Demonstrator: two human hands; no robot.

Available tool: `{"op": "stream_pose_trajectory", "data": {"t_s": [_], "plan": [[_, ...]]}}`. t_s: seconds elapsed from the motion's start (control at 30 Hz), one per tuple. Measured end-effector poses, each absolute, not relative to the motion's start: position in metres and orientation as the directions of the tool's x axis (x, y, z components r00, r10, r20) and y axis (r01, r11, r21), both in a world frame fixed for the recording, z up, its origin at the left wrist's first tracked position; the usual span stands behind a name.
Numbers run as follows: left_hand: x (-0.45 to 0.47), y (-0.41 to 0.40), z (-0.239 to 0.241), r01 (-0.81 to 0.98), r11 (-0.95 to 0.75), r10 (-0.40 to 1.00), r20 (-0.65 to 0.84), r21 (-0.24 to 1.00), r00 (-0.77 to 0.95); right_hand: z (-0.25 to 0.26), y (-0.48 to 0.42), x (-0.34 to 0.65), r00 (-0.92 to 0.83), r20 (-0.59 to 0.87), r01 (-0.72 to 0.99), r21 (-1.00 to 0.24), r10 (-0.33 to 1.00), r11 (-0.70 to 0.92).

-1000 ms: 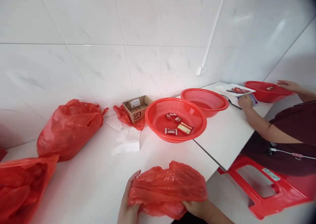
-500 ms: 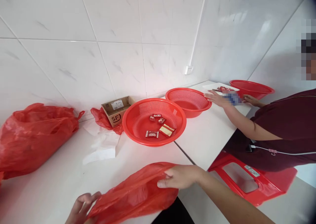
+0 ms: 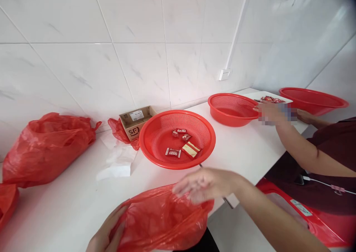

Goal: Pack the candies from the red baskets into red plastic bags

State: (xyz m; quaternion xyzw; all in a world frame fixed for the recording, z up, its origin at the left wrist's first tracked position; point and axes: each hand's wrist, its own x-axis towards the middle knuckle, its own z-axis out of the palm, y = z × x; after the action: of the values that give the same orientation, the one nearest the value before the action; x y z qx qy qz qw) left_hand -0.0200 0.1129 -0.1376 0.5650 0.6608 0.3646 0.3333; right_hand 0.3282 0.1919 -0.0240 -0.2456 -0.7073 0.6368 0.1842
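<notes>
In front of the near red basket (image 3: 161, 139), on the side towards the person, a thin red plastic bag (image 3: 161, 218) lies with its mouth open over the edge of the white table (image 3: 78, 207). The left hand (image 3: 107, 231), in front of the basket and to its left, has its fingers clamped on the bag's left edge. The right hand (image 3: 207, 185), just in front of the basket's near rim, reaches across the bag's mouth with its fingers stretched out and loosely apart; they are blurred, and whether they touch the film cannot be told. Inside the basket lie small red wrapped pieces (image 3: 172, 153) and a cream-and-red packet (image 3: 191, 149). Just left of the basket stands a cardboard box (image 3: 134, 129), with white paper (image 3: 118, 165) nearer the person; well left of the basket slumps a bulging red sack (image 3: 50, 148). Beyond the basket to the right is a second red basket (image 3: 230, 120), and farther right a co-worker's hand (image 3: 269, 113), partly pixelated, is near a white tray (image 3: 287, 99) of red pieces.
</notes>
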Motion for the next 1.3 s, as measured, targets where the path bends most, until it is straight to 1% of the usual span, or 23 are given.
{"op": "stream_pose_trajectory", "data": {"t_s": [0.03,0.07,0.1,0.13,0.17,0.2,0.23,0.27,0.4,0.53,0.57,0.63,0.7,0.73,0.77,0.83,0.9,0.97,1.07,1.13,1.2,1.23,1.3], "plan": [[-0.022,0.117,-0.137,0.504,0.102,0.993,-0.056,0.858,-0.106,-0.014,0.204,0.33,-0.749,-0.009,0.125,-0.984,0.663,0.128],[-0.024,0.121,-0.135,0.504,0.109,0.994,-0.08,0.857,-0.078,-0.007,0.218,0.331,-0.666,-0.012,0.238,-0.951,0.746,0.197],[-0.026,0.125,-0.132,0.504,0.117,0.993,-0.102,0.856,-0.057,-0.004,0.235,0.33,-0.546,-0.032,0.428,-0.87,0.837,0.246],[-0.027,0.128,-0.128,0.504,0.126,0.992,-0.122,0.855,-0.043,-0.005,0.253,0.328,-0.433,-0.092,0.658,-0.712,0.897,0.245],[-0.027,0.132,-0.122,0.503,0.139,0.989,-0.144,0.853,-0.03,-0.009,0.27,0.325,-0.345,-0.173,0.82,-0.534,0.923,0.206],[-0.027,0.136,-0.116,0.5,0.156,0.985,-0.173,0.852,-0.013,-0.016,0.285,0.32,-0.27,-0.232,0.907,-0.387,0.934,0.166],[-0.027,0.14,-0.109,0.49,0.173,0.979,-0.203,0.855,0.009,-0.024,0.298,0.315,-0.227,-0.296,0.949,-0.281,0.928,0.142],[-0.028,0.144,-0.103,0.475,0.189,0.971,-0.235,0.86,0.039,-0.032,0.307,0.31,-0.209,-0.34,0.963,-0.234,0.917,0.133],[-0.038,0.16,-0.082,0.403,0.233,0.947,-0.3,0.885,0.111,-0.05,0.324,0.299,-0.21,-0.378,0.971,-0.187,0.902,0.148],[-0.051,0.173,-0.08,0.354,0.229,0.945,-0.294,0.907,0.142,-0.023,0.323,0.302,-0.191,-0.319,0.968,-0.22,0.928,0.124],[-0.052,0.176,-0.082,0.344,0.226,0.942,-0.294,0.912,0.16,-0.013,0.318,0.301,-0.202,-0.295,0.956,-0.266,0.934,0.123],[-0.053,0.179,-0.087,0.32,0.218,0.935,-0.291,0.922,0.203,0.004,0.297,0.29,-0.305,-0.227,0.85,-0.502,0.925,0.157],[-0.054,0.18,-0.093,0.296,0.214,0.927,-0.29,0.931,0.24,0.009,0.266,0.271,-0.48,-0.118,0.562,-0.802,0.869,0.201],[-0.054,0.179,-0.096,0.282,0.215,0.923,-0.289,0.935,0.254,0.006,0.248,0.259,-0.566,-0.09,0.431,-0.88,0.82,0.201],[-0.055,0.179,-0.098,0.267,0.216,0.921,-0.287,0.939,0.264,0.0,0.231,0.247,-0.633,-0.093,0.377,-0.904,0.768,0.202],[-0.057,0.177,-0.1,0.232,0.22,0.921,-0.28,0.947,0.272,-0.017,0.201,0.226,-0.678,-0.147,0.467,-0.843,0.72,0.268],[-0.06,0.175,-0.101,0.212,0.218,0.924,-0.271,0.953,0.271,-0.032,0.184,0.214,-0.632,-0.222,0.641,-0.689,0.743,0.339],[-0.062,0.174,-0.101,0.213,0.216,0.924,-0.27,0.953,0.271,-0.035,0.182,0.213,-0.6,-0.232,0.711,-0.593,0.765,0.378],[-0.063,0.173,-0.104,0.215,0.205,0.919,-0.263,0.955,0.292,-0.019,0.204,0.222,-0.657,-0.113,0.589,-0.695,0.746,0.413],[-0.063,0.172,-0.105,0.213,0.19,0.92,-0.25,0.958,0.303,-0.007,0.233,0.23,-0.596,-0.041,0.595,-0.694,0.802,0.406],[-0.063,0.172,-0.106,0.203,0.188,0.917,-0.246,0.961,0.313,-0.006,0.266,0.235,-0.463,-0.067,0.767,-0.531,0.884,0.361],[-0.063,0.172,-0.106,0.193,0.194,0.914,-0.249,0.962,0.319,-0.011,0.281,0.237,-0.416,-0.132,0.849,-0.41,0.9,0.333],[-0.063,0.171,-0.105,0.165,0.204,0.907,-0.25,0.965,0.338,-0.026,0.307,0.239,-0.38,-0.259,0.91,-0.277,0.888,0.309]]}}
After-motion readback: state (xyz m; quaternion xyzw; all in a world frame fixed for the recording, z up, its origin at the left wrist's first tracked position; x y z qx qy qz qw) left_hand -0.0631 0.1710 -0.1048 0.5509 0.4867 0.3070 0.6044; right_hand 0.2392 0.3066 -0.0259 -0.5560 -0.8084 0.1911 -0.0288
